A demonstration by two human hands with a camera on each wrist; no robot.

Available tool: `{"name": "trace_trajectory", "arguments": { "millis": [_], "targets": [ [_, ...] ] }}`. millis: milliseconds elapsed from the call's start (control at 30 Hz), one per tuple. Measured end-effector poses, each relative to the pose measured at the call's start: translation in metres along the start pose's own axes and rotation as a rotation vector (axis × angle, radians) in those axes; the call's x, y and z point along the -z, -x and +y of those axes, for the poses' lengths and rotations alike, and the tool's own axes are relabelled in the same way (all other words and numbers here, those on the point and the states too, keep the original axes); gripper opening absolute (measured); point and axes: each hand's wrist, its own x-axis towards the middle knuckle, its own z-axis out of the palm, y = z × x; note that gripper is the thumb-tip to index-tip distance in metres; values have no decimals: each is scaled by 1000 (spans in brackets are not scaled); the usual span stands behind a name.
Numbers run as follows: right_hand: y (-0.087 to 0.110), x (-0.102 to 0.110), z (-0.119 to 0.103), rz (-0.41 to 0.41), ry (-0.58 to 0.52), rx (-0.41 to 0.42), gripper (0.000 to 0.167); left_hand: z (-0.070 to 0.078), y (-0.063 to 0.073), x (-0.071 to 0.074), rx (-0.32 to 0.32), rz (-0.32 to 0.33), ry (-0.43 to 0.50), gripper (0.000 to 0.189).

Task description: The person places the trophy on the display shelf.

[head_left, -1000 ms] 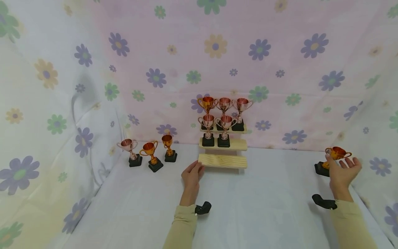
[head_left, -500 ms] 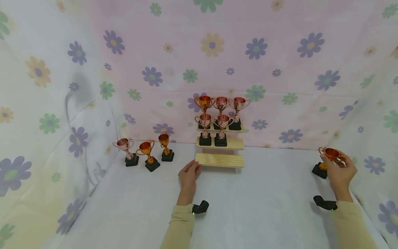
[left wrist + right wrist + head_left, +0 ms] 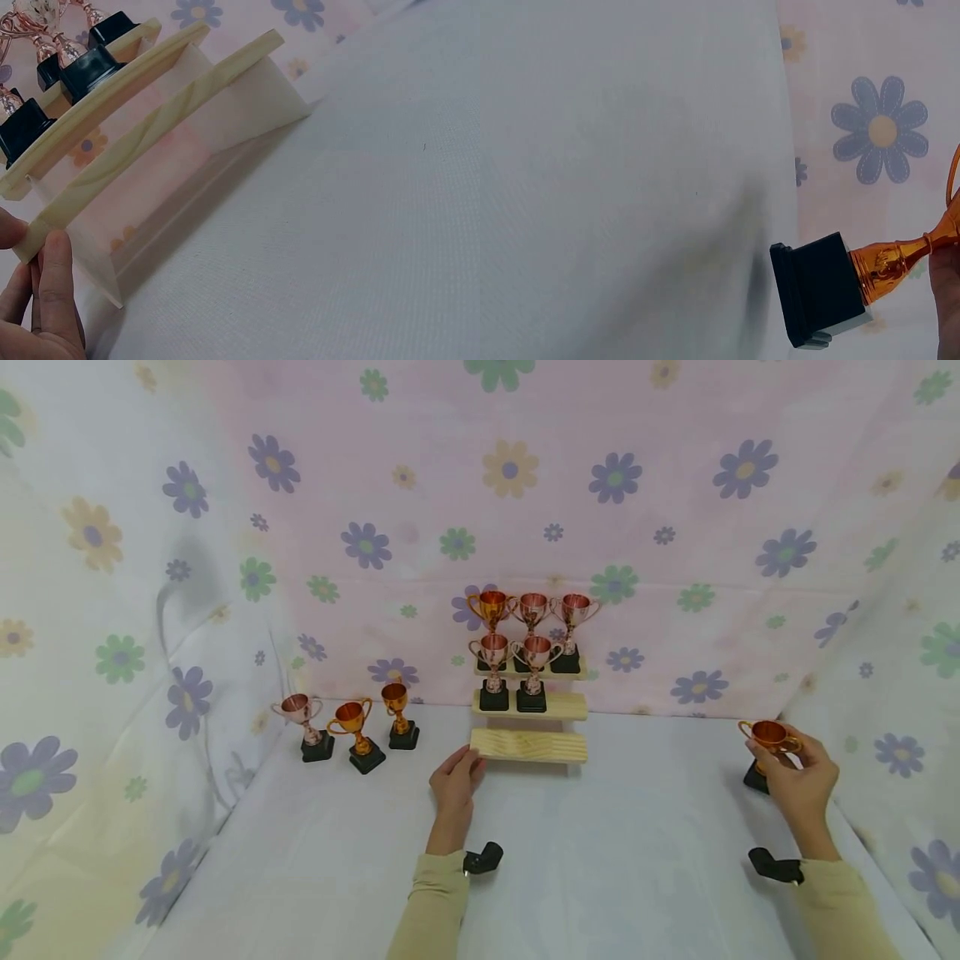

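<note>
At the right, my right hand (image 3: 802, 777) holds a gold trophy cup (image 3: 767, 735) by its bowl. Its black base (image 3: 821, 289) appears raised off the white table in the right wrist view. My left hand (image 3: 453, 785) pinches the left end of the lowest step of a three-step wooden stand (image 3: 528, 746), thumb above and fingers below in the left wrist view. On the top step stand one gold trophy (image 3: 492, 606) and two rose-coloured trophies, partly hidden. Two rose-coloured trophies (image 3: 536, 652) occupy the middle step's left and centre. Bare wood shows on the lowest step.
Left of the stand, a rose-coloured trophy (image 3: 297, 710) and two gold trophies (image 3: 352, 718) stand on the white table (image 3: 600, 860). A flowered cloth (image 3: 420, 468) rises behind and along both sides. Clear side panels (image 3: 259, 101) support the stand.
My right hand has closed around the gold trophy's bowl and moved it a little to the left. The left hand stays at the stand; the head view has shifted slightly.
</note>
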Motion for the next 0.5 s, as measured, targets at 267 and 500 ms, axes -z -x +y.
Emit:
{"name": "trace_trajectory", "arguments": {
  "millis": [267, 500],
  "targets": [
    [25, -18, -34, -177, -27, 81, 47, 1, 1, 0, -5, 1, 4, 31],
    [42, -46, -50, -303, -101, 137, 49, 0, 0, 0, 5, -3, -8, 32]
  ]
}}
